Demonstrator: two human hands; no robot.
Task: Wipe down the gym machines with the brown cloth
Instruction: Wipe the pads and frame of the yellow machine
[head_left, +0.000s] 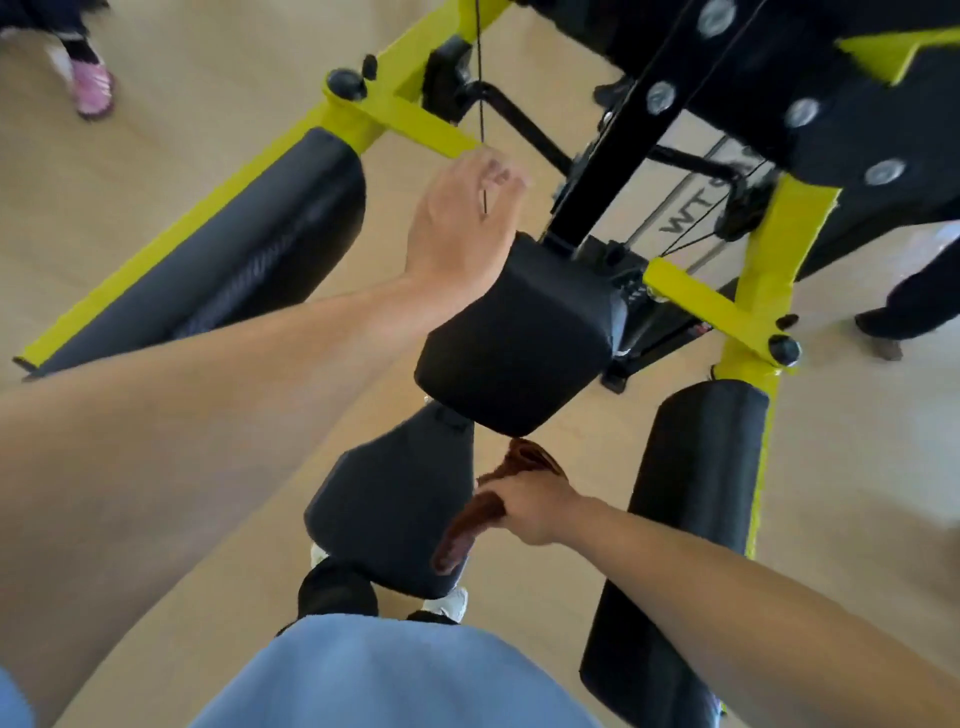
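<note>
- A pale wooden floor (545, 582) spreads under everything, blurred by motion.
- The gym machine's yellow frame (363, 111) runs from 12 o'clock down both sides, carrying long black roller pads at 9 o'clock (249, 249) and at 4 o'clock (691, 525).
- Two black cushions sit at the centre: an upper pad (519, 338) and a lower seat pad (395, 504).
- The left hand (462, 218) hovers at the upper pad's far edge, fingers loosely spread, holding nothing; a thin black cable (480, 78) crosses it.
- The right hand (535, 506) is closed around the brown cloth (467, 525), which lies against the seat pad's right edge.
- A pink shoe (93, 85) shows at 10 o'clock; dark-trousered legs (914, 296) stand at 3 o'clock.
</note>
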